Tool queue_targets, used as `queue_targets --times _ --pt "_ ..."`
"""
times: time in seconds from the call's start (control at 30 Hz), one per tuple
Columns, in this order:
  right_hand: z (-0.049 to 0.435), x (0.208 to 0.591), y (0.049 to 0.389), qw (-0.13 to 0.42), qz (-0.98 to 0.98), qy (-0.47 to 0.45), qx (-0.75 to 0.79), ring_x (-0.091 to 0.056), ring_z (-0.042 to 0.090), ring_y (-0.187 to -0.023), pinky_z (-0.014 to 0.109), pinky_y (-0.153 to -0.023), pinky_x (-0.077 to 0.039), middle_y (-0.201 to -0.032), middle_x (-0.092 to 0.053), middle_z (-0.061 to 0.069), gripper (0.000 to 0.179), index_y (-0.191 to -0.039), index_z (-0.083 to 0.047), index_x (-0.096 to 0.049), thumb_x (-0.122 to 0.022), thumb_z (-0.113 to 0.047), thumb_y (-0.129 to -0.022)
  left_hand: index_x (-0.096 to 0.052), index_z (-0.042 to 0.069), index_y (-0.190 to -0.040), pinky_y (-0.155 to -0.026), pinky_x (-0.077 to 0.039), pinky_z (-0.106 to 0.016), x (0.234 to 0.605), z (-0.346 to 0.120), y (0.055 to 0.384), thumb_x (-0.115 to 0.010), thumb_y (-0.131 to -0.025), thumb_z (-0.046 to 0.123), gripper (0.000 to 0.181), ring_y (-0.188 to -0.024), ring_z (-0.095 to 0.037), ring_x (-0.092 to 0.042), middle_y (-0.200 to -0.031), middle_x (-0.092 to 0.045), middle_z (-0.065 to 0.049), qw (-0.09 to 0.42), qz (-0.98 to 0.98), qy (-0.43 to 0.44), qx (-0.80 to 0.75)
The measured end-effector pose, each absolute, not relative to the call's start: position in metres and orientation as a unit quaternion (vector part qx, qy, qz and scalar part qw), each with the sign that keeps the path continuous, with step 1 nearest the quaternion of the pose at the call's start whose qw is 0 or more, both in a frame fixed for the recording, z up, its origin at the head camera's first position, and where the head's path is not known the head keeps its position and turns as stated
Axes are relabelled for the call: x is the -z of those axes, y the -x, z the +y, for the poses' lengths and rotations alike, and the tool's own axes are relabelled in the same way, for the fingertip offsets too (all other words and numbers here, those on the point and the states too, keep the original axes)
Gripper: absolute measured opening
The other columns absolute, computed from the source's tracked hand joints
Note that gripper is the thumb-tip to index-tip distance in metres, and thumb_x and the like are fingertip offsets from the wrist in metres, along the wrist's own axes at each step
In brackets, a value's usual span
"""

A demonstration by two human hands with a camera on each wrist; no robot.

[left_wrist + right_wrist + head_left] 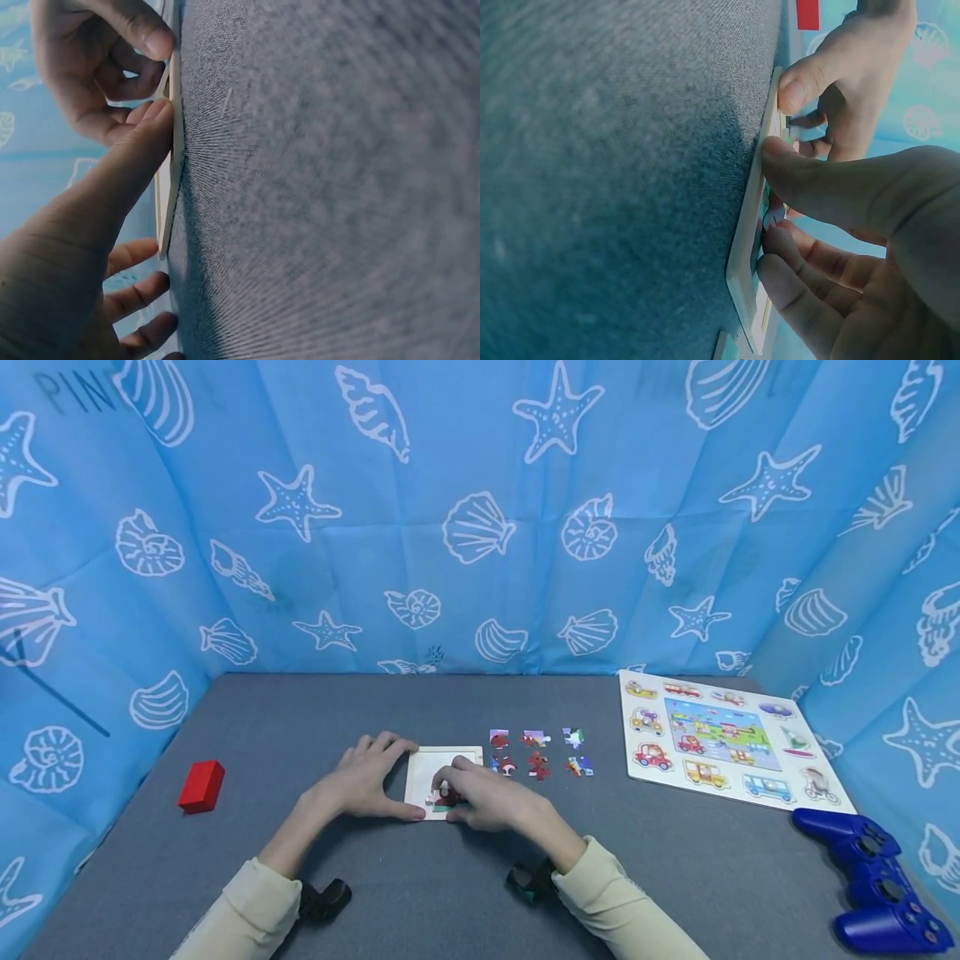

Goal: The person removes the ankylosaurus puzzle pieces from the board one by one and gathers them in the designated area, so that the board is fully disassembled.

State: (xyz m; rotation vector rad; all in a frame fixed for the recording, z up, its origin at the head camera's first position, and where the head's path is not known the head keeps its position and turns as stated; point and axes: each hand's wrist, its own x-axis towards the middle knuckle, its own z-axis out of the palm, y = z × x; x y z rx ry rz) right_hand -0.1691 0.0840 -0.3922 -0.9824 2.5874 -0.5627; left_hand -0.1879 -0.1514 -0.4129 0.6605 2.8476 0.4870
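Note:
A small white square puzzle tray [430, 763] lies on the table, with a few picture pieces in its lower part. My left hand [366, 783] holds the tray at its left side, thumb at the near corner and forefinger at the far one. Over the tray's lower right, my right hand [489, 797] has curled fingers on a dark red and white puzzle piece [447, 794]. In the right wrist view, the right thumb touches the tray's near rim and the fingertips [778, 274] are at the piece [775, 216]. The hand partly hides the pieces.
Several loose jigsaw pieces [537, 766] lie in two rows right of the tray. Further right is a vehicle picture board [697, 781], with a blue game controller [873, 881] nearer. A red block [201, 787] sits at left. A blue patterned curtain [480, 585] hangs behind.

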Motion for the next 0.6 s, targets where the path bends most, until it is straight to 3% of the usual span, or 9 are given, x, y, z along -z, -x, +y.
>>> queue_targets --times 0.2,0.6 --pt "0.0842 0.3924 0.1687 0.157 0.905 0.342 0.2 -0.053 0.009 -0.086 0.025 -0.077 -0.05 -0.106 -0.06 0.002 0.035 -0.126 -0.013 -0.063 -0.075 -0.016 -0.094 -0.051 0.015 -0.146 -0.1 -0.049 -0.062 0.4121 -0.1508 0.1881 -0.082 -0.073 0.067 0.095 -0.127 -0.037 -0.054 -0.142 -0.052 -0.015 0.102 0.949 -0.231 -0.186" --pt "0.0845 0.3922 0.1679 0.147 0.902 0.351 0.205 -0.053 0.009 -0.086 0.024 -0.078 -0.05 -0.105 -0.06 0.003 0.034 -0.126 -0.012 -0.064 -0.076 -0.014 -0.093 -0.044 0.018 -0.149 -0.103 -0.044 -0.065 0.4144 -0.1526 0.1884 -0.079 -0.077 0.067 0.093 -0.131 -0.039 -0.047 -0.15 -0.042 -0.017 0.132 0.947 -0.22 -0.194"
